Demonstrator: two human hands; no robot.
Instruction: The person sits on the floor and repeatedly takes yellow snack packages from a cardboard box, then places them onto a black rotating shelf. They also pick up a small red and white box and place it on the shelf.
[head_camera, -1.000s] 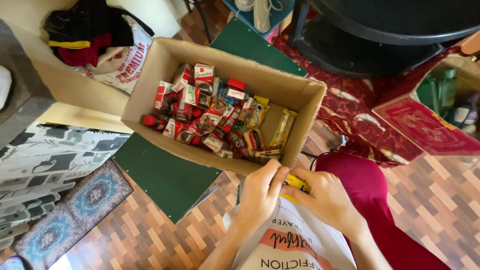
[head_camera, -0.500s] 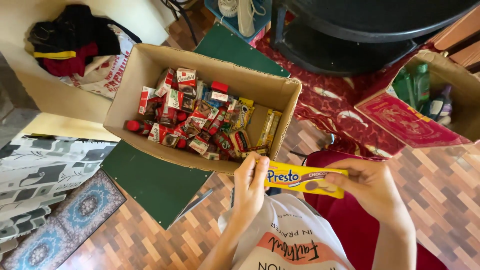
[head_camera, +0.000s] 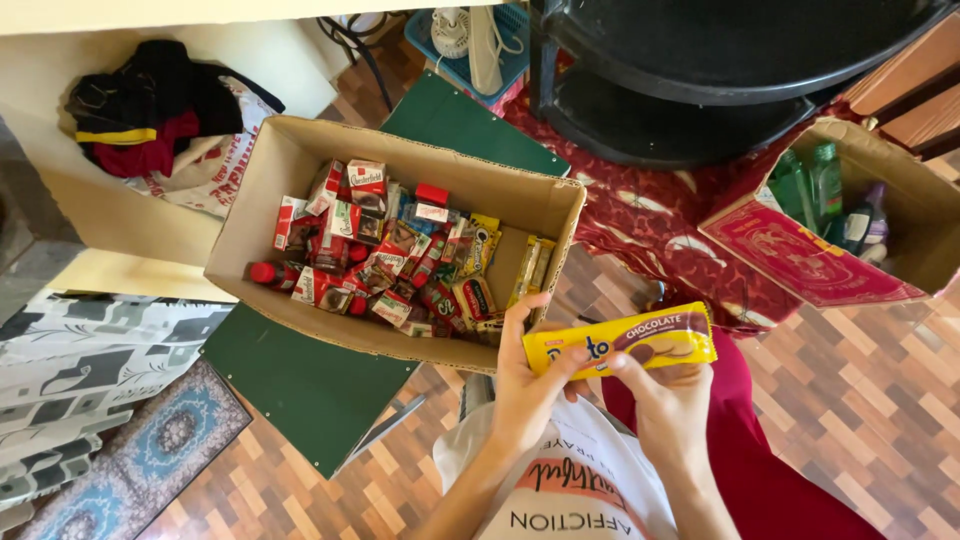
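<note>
Holding a yellow biscuit pack (head_camera: 622, 340) crosswise in front of the chest, the person has both hands closed on it: the left hand (head_camera: 525, 385) grips its left end with the thumb across the front, and the right hand (head_camera: 668, 405) pinches its lower edge near the middle from below. The pack lies nearly level, its right end tipped a little upward, just beside the near right corner of an open cardboard box (head_camera: 300, 160) that sits on the floor. It is clear of the box, not inside it. The box is crowded with small red and white cartons (head_camera: 345, 225) on the left and slim yellow packs (head_camera: 530, 268) standing along the right wall, with a red-capped bottle (head_camera: 262, 272) at the near left corner. A green board (head_camera: 300, 365) lies under the box on the wood-pattern floor (head_camera: 860, 400). Off to the right stands a second box (head_camera: 905, 170) holding green bottles (head_camera: 810, 180), with a red patterned cloth (head_camera: 650, 215) spread between the two boxes. Behind that is a black round shelf (head_camera: 700, 110). At the upper left a heap of dark clothes (head_camera: 150, 100) rests on a pale surface, and a patterned rug (head_camera: 130, 440) lies at the lower left.
</note>
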